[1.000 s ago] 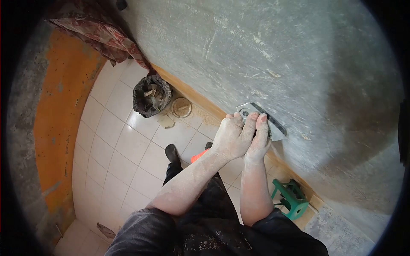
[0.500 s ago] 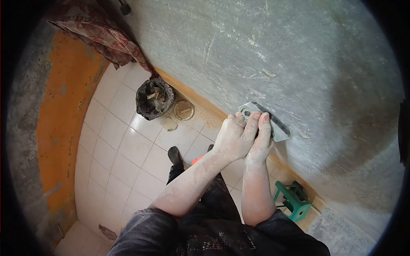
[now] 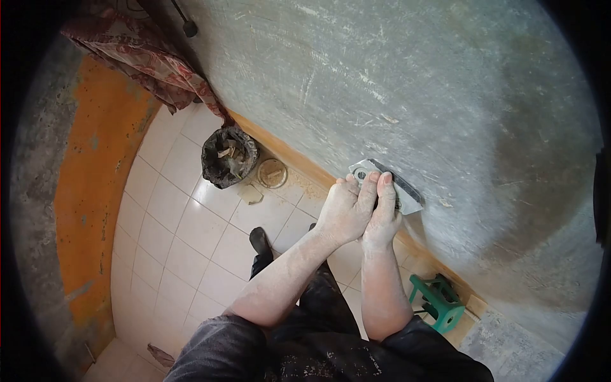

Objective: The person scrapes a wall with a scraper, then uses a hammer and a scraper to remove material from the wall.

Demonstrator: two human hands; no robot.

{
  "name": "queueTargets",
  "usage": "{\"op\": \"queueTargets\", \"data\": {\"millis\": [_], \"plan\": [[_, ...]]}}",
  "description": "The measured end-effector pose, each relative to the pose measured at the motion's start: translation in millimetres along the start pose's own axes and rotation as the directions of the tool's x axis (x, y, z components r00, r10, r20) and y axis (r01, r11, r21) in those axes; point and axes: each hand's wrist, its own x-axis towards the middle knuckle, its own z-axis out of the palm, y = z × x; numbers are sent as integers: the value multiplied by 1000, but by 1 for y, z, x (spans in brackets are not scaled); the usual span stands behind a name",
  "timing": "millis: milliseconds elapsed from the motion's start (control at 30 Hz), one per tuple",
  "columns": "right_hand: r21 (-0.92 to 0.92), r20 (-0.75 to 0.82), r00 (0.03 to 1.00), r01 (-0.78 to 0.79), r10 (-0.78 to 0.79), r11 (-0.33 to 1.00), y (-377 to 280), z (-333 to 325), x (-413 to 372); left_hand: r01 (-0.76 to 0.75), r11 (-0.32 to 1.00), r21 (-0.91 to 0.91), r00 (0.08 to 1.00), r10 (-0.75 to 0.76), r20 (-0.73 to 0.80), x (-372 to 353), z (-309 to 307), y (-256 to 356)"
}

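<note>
A metal-grey sanding block with a dark edge and a round hole near one corner rests against the grey scuffed wall. My left hand, coated in pale dust, is closed around its left end. My right hand, also dusty, grips it right beside the left, the two thumbs lying side by side on top. Both hands cover the middle of the block, so its handle is mostly hidden.
A bin lined with a black bag holds scraps at the wall's foot. Next to it are a round lid-like container and pale dust on the tiles. A green stool stands at right. A patterned red curtain hangs upper left.
The whole view has shifted slightly. My hands and the block appear a little lower and farther left in the picture, at nearly the same place on the wall. Both hands keep their grip.
</note>
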Motion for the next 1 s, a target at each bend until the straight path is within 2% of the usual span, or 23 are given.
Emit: {"op": "queueTargets", "data": {"millis": [100,167,200,400,500,567,633,667,767,867,933,1000], "plan": [[60,20,999,-39,38,997,6,-5,1,-29,999,24,999,29,-13,0,-2,1],[-9,-44,999,-10,9,1000,9,-9,1,-71,997,40,995,74,-71,1,2,1],[-45,-76,997,3,-7,999,5,-6,2,-65,997,38,996,67,-63,2,2,3],[10,-37,999,-2,3,1000,-1,3,1,-37,998,57,999,37,-1,-1,-6,12],[-66,-140,990,24,-33,998,2,-2,0,-31,998,52,999,33,-41,-2,-1,13],[-52,-95,995,26,-31,998,-3,-3,-2,-18,999,47,999,21,-50,-4,2,13],[3,-18,1000,11,-11,1000,-18,7,-7,-72,996,50,997,74,-35,-5,2,20],[27,-27,999,43,-42,999,-18,6,-7,-101,993,54,994,103,-28,-5,2,23],[-30,-106,993,42,-45,999,-8,-10,-9,-36,993,114,999,34,22,-5,9,12],[-19,-84,995,53,-54,998,-15,-4,-7,-39,999,22,999,39,19,-8,9,23],[17,-42,998,49,-48,999,-17,-2,-6,-34,997,67,999,32,24,-9,6,24],[2,-80,996,41,-41,999,-8,-11,-6,-20,994,105,999,17,30,-9,7,21]]}}
